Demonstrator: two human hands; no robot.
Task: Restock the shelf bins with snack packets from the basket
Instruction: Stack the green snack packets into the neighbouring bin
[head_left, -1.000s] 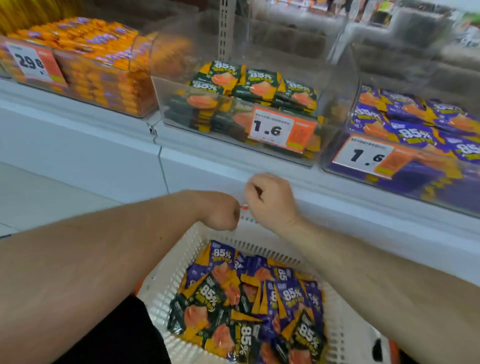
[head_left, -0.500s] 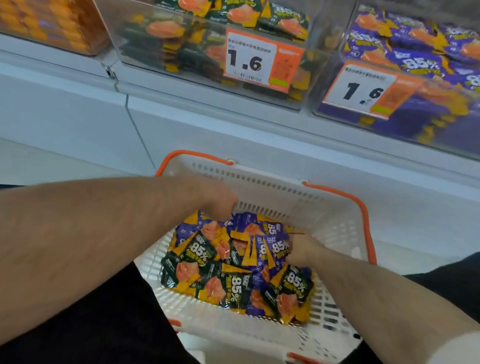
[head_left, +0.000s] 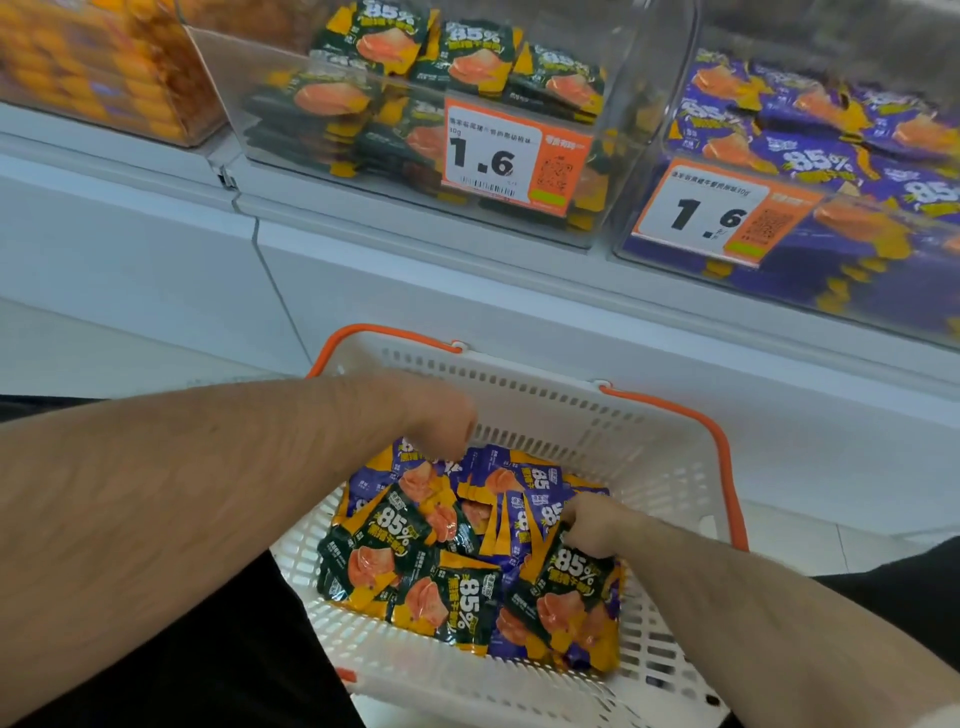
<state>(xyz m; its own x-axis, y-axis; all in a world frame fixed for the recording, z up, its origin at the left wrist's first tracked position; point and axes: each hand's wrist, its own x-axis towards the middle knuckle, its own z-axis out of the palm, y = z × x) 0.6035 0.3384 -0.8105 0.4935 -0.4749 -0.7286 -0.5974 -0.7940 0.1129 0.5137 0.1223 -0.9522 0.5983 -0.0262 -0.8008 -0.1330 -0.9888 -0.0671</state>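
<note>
Both hands reach into the white basket (head_left: 613, 447) of snack packets (head_left: 457, 561). Right hand (head_left: 592, 525) fingers curl among purple packets; left hand (head_left: 436, 421) fingers are blurred, cannot tell.

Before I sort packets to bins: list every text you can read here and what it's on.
"1.6": price tag on the green-packet bin.
"1.6": price tag on the purple-packet bin.
"85%": green packets and purple packets in the basket, and binned packets.
Small print, barcodes, QR codes: unreadable.
</note>
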